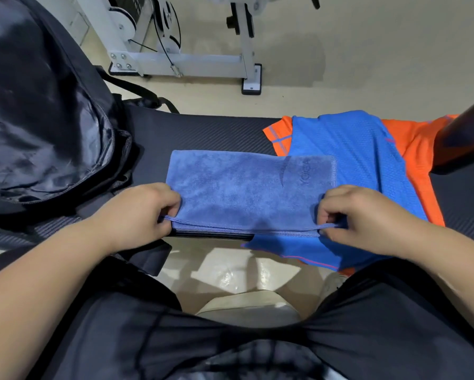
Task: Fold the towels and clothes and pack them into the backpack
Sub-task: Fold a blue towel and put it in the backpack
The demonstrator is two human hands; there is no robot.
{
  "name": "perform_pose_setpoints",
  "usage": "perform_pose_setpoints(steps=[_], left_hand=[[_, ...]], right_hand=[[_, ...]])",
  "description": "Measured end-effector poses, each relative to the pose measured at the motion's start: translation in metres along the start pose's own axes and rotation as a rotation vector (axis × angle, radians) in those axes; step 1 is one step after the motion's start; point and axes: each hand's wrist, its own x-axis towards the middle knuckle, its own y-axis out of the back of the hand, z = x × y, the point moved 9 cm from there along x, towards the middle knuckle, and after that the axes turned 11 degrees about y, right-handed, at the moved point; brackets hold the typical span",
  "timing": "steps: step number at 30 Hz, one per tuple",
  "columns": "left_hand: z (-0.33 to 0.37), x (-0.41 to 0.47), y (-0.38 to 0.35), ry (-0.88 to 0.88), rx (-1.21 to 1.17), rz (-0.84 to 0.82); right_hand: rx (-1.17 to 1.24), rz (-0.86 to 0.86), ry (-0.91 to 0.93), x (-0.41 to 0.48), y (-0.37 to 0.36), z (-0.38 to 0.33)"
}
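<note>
Folded blue microfibre towel (246, 187) flat at near edge of black padded bench (216, 133), mid-length. Left hand (137, 212) pinches its near-left corner, right hand (367, 215) its near-right corner. Black backpack (38, 105) at bench's left end, unzipped, glossy lining showing; contents not discernible. Blue mesh shirt (348, 138) over orange shirt (411, 144) toward right end, under towel's right edge.

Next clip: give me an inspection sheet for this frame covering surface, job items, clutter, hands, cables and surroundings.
Surface: black textured bench, with the towel and shirts lying on it.
Job's things: blue towel folded, its right end over the blue shirt, which lies on the orange shirt; black backpack open at left.
Clutter: dark post at the right edge.
Hands: left hand and right hand each pinch a near corner of the towel.
Cables: thin black cable on the white machine frame.
Surroundings: beige floor.
</note>
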Motion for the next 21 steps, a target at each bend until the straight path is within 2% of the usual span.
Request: perform_pose_setpoints(steps=[3, 5, 7, 9, 11, 12, 14, 16, 21], left_hand=[[-0.001, 0.003, -0.001, 0.048, 0.038, -0.064], [0.002, 0.007, 0.004, 0.088, 0.088, -0.049], [0.009, 0.013, 0.017, 0.134, 0.128, 0.078], [0.021, 0.023, 0.036, 0.153, 0.137, 0.299], [0.033, 0.038, 0.039, 0.157, 0.163, 0.413], [0.035, 0.049, 0.030, 0.181, 0.176, 0.374], [0.036, 0.063, -0.004, 0.261, 0.207, 0.190], [0.034, 0.066, -0.035, 0.317, 0.236, 0.084], [0.031, 0.065, -0.043, 0.311, 0.208, 0.087]], right_hand=[[-0.074, -0.045, -0.070, 0.000, -0.005, 0.005], [-0.144, -0.027, -0.143, 0.006, 0.004, 0.003], [-0.201, 0.087, -0.180, 0.020, 0.019, -0.007], [-0.219, 0.191, -0.186, 0.043, 0.025, -0.021], [-0.249, 0.170, -0.220, 0.072, 0.010, -0.029], [-0.266, 0.108, -0.255, 0.085, -0.005, -0.028], [-0.298, -0.035, -0.321, 0.100, -0.039, -0.022], [-0.345, -0.090, -0.327, 0.101, -0.059, -0.014], [-0.392, -0.079, -0.343, 0.067, -0.043, 0.021]])
